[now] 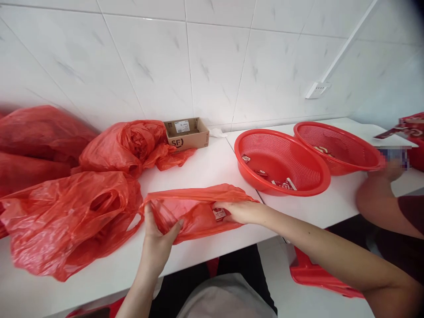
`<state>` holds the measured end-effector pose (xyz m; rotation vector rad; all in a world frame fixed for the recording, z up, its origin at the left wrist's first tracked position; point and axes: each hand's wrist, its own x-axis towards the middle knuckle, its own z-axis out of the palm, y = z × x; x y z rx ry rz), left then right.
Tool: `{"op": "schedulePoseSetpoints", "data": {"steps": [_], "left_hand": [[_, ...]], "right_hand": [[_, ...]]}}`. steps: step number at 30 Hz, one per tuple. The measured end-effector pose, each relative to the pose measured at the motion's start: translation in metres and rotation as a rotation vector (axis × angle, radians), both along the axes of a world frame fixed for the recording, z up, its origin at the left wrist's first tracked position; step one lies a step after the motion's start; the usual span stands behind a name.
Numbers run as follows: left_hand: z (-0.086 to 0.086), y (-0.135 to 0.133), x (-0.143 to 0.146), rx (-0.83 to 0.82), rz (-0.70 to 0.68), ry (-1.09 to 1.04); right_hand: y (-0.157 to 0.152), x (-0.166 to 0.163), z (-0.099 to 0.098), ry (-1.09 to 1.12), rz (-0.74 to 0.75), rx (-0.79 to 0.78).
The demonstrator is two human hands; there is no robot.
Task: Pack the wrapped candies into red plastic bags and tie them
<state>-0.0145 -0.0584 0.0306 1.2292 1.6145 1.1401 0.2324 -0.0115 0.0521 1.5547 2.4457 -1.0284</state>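
A thin red plastic bag (195,196) lies on the white table in front of me, its mouth towards me. My left hand (157,247) holds the bag's left part by the mouth, thumb and fingers spread apart; some fingers are behind the film. Inside the mouth is my right hand (236,213), its fingers closed on a small red-and-white packet (219,213). The fingertips are partly hidden. Beyond it, a red plastic basket (281,152) with perforated sides contains several similar small packets (283,184).
Full-looking red plastic bags (73,216) crowd the left of the table (218,159). An open cardboard box (188,140) stands by the wall. On the right, a second red basket (341,145) holds small items, near another person's arm (377,198). A red stool (314,274) is below.
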Motion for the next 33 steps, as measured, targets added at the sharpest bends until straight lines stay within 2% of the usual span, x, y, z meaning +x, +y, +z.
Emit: {"op": "schedulePoseSetpoints", "data": {"steps": [2, 4, 10, 18, 26, 28, 30, 33], "left_hand": [[-0.001, 0.001, 0.0, 0.037, 0.016, 0.069], [0.0, 0.001, 0.002, 0.053, -0.024, 0.084], [0.004, -0.005, 0.009, 0.043, -0.095, -0.011], [0.004, -0.005, 0.012, -0.003, -0.124, -0.021], [-0.002, -0.005, 0.012, -0.018, -0.17, -0.071], [0.002, -0.006, 0.013, -0.019, -0.153, -0.057], [0.006, -0.005, 0.014, -0.007, -0.15, -0.053], [0.01, -0.003, 0.013, 0.031, -0.168, -0.031]], "right_hand": [[0.004, 0.002, 0.005, -0.038, 0.018, -0.027], [0.007, 0.001, 0.007, -0.057, 0.022, -0.016], [0.007, -0.004, -0.002, -0.017, -0.067, 0.118], [0.006, -0.001, 0.001, -0.001, -0.066, 0.097], [0.002, -0.012, -0.001, -0.052, -0.114, 0.268], [-0.005, -0.011, 0.009, -0.068, -0.082, 0.254], [-0.011, -0.005, 0.032, -0.041, 0.004, 0.197], [-0.002, 0.017, 0.076, 0.236, 0.221, 0.033]]}}
